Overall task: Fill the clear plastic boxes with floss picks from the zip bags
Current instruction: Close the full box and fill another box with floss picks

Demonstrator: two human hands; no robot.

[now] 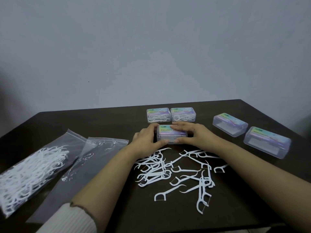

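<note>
My left hand [146, 137] and my right hand [188, 134] both hold the middle clear box [171, 136] on the dark table [235, 207]. My left fingers curl over its left end and far corner while the thumb lies along its near lower edge; my right fingers lie across the labelled lid with the thumb pressed to the near wall, so each hand clasps the box from its own side. The lid looks closed, though I cannot tell how full the box is behind my fingers. Just behind it, near the far edge of the table, two filled boxes sit side by side and touching, the left filled box [158, 115] and the right filled box [183, 114], both showing white picks through their walls. Off to my right lie two more clear boxes, a nearer-centre one [230, 124] and an outer one [267, 144], apart from each other and angled; they look empty apart from their label cards. Between my forearms and just in front of the held box, loose floss picks [176, 174] are scattered in a tangled white heap on the tabletop. To my left lie two zip bags: the outer zip bag [32, 172] is packed with white picks, and the inner zip bag [87, 163] beside it lies flat and looks nearly empty. A white ribbed sleeve [70, 219] covers my left arm near the lower edge of the view.
</note>
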